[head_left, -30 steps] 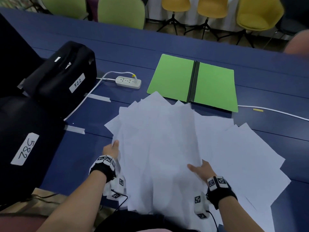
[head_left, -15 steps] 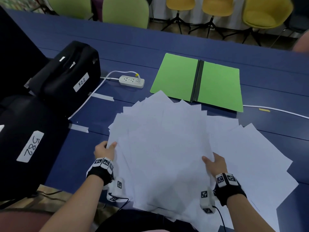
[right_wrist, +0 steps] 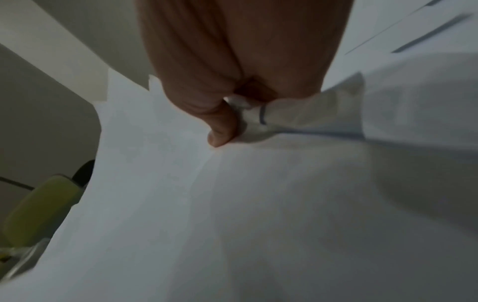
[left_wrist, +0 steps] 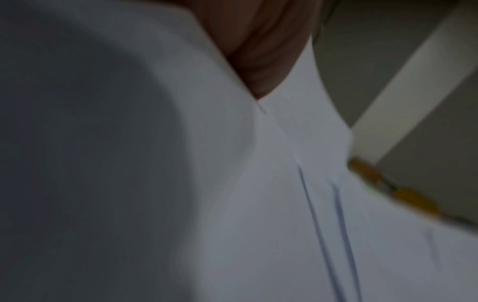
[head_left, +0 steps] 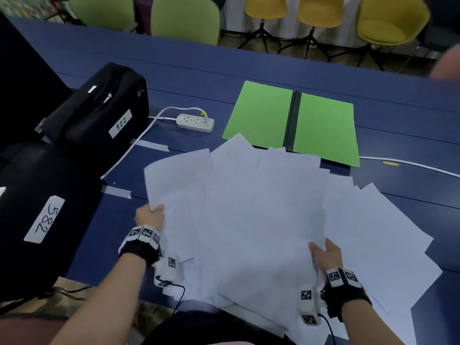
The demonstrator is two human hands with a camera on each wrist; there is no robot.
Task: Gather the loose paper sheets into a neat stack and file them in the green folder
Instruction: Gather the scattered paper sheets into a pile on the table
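Several loose white paper sheets lie fanned out over the blue table in front of me. My left hand grips the left edge of the top bundle, thumb on top. My right hand holds the bundle's right edge, its thumb pressing on the paper with the fingers underneath. More sheets spread to the right beneath my right hand. The green folder lies open and flat beyond the sheets. In the left wrist view, paper fills the frame under the palm.
Two black cases labelled 522 and 582 stand on the left. A white power strip with its cable lies left of the folder. Another white cable runs off right. Green and yellow chairs stand behind the table.
The bundle between my hands has swung from a left-leaning fan toward square. Both hands have slid outward along its edges, the left one farther up the left edge.
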